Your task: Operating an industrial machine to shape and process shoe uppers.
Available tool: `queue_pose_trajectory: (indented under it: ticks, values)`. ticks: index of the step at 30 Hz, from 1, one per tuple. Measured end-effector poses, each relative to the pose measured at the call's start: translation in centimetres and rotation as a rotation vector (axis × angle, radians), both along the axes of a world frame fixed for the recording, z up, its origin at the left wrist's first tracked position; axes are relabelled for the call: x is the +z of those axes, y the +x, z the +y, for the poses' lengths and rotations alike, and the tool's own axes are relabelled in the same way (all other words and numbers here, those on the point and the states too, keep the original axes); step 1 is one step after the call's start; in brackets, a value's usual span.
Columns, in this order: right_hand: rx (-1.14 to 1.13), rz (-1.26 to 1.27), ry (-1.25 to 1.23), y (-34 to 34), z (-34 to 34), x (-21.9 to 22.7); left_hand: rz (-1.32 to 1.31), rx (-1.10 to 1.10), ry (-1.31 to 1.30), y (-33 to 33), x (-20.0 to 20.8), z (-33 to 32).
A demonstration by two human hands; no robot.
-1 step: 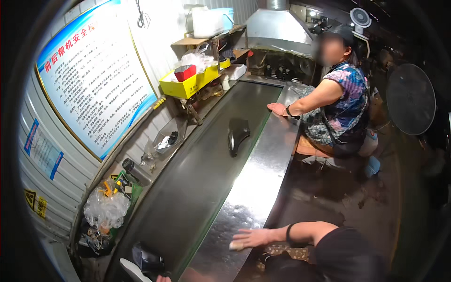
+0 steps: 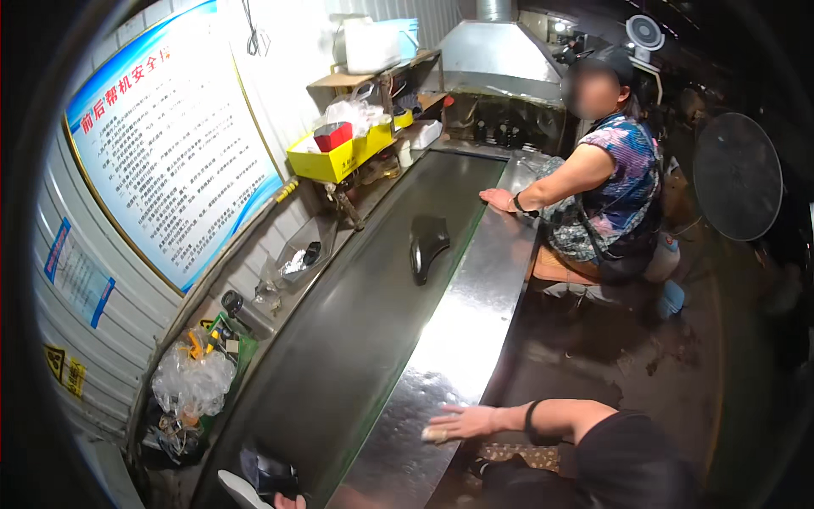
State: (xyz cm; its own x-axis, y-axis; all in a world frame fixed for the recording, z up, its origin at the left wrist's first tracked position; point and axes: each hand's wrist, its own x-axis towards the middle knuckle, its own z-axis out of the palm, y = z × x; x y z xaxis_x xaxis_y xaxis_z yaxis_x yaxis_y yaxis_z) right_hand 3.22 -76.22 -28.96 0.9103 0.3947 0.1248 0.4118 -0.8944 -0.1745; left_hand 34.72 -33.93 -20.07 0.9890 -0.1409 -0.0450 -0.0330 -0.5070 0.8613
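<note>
My right hand lies on the shiny metal ledge with its fingers stretched out. Something pale shows at its thumb, either a wrap or a small piece; I cannot tell which. Only the fingertips of my left hand come in at the bottom edge, beside a dark shoe upper and a white sole-shaped piece. Whether those fingers grip either one is hidden. Farther along, a glossy black shoe upper rests on the dark conveyor belt.
A co-worker sits at the far right, one hand on the ledge. Along the left wall stand yellow bins, a clear tray and a heap of plastic bags. A metal hood covers the belt's far end.
My right hand has slid slightly to the right on the ledge. A little more of my left fingertips shows at the bottom edge.
</note>
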Motion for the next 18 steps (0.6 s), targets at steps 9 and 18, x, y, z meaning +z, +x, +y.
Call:
queue_pose_trajectory:
  ticks: [9,18]
  values:
    - [-0.852,0.229,0.703,-1.8,5.3,5.9,0.02,-0.385,0.56,14.8,-1.3,-5.0]
    - [-1.227,0.563,2.001,5.3,12.3,9.7,-0.04,-0.581,0.006,3.9,4.2,-11.6]
